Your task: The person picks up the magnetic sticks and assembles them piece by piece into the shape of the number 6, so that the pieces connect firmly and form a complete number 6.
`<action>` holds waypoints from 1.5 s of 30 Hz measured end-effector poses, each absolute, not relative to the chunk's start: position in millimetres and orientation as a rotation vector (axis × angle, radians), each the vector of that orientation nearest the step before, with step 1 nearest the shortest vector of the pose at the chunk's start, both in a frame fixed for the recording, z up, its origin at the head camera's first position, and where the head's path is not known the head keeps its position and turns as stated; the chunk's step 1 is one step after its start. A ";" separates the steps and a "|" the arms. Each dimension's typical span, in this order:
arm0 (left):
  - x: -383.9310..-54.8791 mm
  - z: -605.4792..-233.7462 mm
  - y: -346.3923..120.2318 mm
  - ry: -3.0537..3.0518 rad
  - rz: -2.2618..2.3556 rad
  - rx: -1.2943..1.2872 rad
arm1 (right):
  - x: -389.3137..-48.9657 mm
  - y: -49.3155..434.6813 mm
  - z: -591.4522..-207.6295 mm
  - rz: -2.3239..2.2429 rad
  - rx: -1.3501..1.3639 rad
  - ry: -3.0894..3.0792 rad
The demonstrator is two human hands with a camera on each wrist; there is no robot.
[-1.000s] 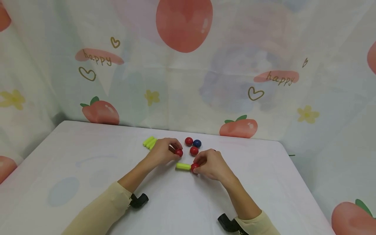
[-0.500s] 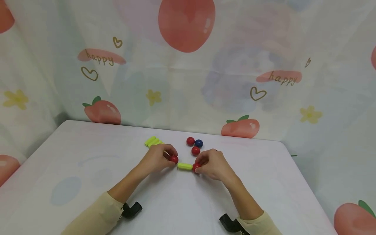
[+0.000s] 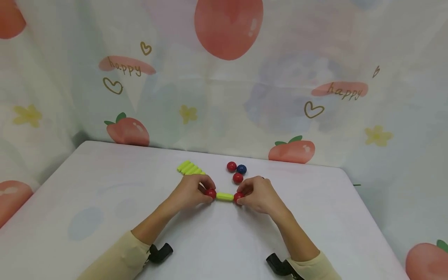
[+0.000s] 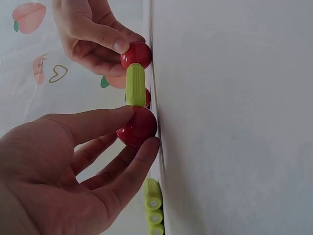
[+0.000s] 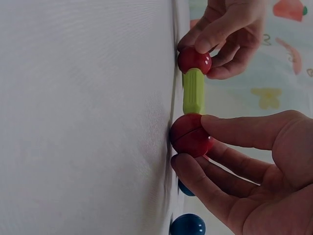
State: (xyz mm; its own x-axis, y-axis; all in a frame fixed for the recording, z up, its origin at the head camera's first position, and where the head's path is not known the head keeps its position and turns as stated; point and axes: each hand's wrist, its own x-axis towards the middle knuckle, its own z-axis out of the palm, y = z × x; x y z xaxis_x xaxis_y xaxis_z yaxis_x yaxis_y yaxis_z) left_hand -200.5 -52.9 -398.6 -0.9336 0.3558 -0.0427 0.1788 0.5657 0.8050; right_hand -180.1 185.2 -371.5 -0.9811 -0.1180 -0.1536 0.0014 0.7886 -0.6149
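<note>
My left hand [image 3: 190,191] pinches a red ball [image 4: 139,127] between thumb and fingertips. Opposite it, my right hand [image 3: 259,195] pinches another red ball [image 5: 188,137]. A short ribbed yellow-green rod [image 3: 224,196] spans the space between the two balls, low over the white table. In both wrist views its ends touch the balls, one at each end. Behind my left hand lie several more yellow-green rods [image 3: 189,167] side by side, partly hidden by that hand.
Two loose red balls, one at the back [image 3: 231,167] and one nearer [image 3: 238,178], sit by a blue ball [image 3: 241,169]. The right wrist view shows blue balls [image 5: 188,225] past my right hand. A printed curtain [image 3: 217,97] hangs behind the white table [image 3: 115,217].
My left hand has brought its red ball down and against the rod's left end, where a gap showed half a second ago. My right hand keeps its hold on the other ball.
</note>
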 end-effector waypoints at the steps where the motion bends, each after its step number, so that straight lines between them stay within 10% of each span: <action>1: -200.4 -398.3 -52.1 2.599 1.302 0.455 | -180.4 185.6 -371.4 -0.959 -0.094 2.794; 45: -202.2 -401.6 -52.1 2.598 1.252 0.444 | -180.7 185.4 -373.1 -0.956 -0.097 2.794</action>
State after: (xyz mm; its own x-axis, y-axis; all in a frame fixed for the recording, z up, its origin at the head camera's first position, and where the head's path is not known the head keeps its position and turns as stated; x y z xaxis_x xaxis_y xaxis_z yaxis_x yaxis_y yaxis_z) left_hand -202.2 -52.1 -401.6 -0.9293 0.3628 -0.0690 0.1721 0.5908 0.7883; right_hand -180.7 185.4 -373.1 -0.9805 -0.1218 -0.1545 -0.0016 0.7902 -0.6128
